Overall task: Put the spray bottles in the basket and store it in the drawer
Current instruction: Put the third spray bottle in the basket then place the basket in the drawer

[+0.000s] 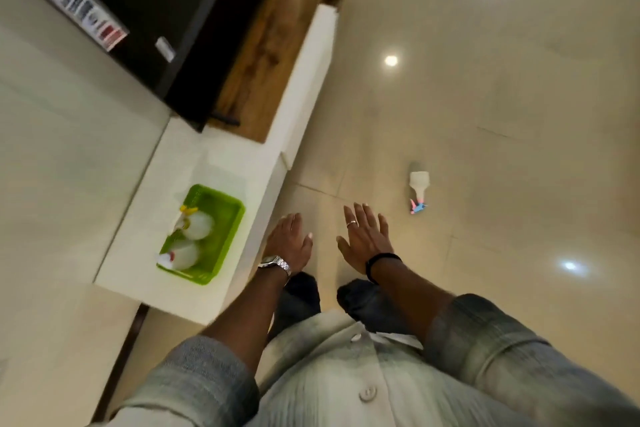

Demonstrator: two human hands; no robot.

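the left hand [289, 241] and the right hand [365, 236] hover side by side over the glossy floor [485, 97], both flat with palms down, fingers spread wide and holding nothing. a spray bottle with a pink and blue trigger [419, 192] lies on its side on the floor beyond and to the right of the right hand, near it but apart, with bare tile between them. to the left of the left hand, a green basket [227, 243] sits on a low white cabinet top [138, 236], close to the hand but not touched. inside the basket lie two more white bottles: a bottle with a yellow trigger [197, 224] towards the far end and a bottle with a red trigger [180, 255] at the near end, lying next to each other; whether they touch cannot be told. the cabinet's front edge runs between the basket and the left hand. further along the cabinet a wooden surface [263, 45] carries a large black screen [149, 10] with stickers on its corner. the left wrist bears a metal watch [275, 262], the right wrist a dark band [381, 258], and a ring [351, 223] shows on a right finger. both forearms reach forward from rolled grey sleeves, above the person's pale buttoned shirt and dark trousers. the frame is slightly blurred.
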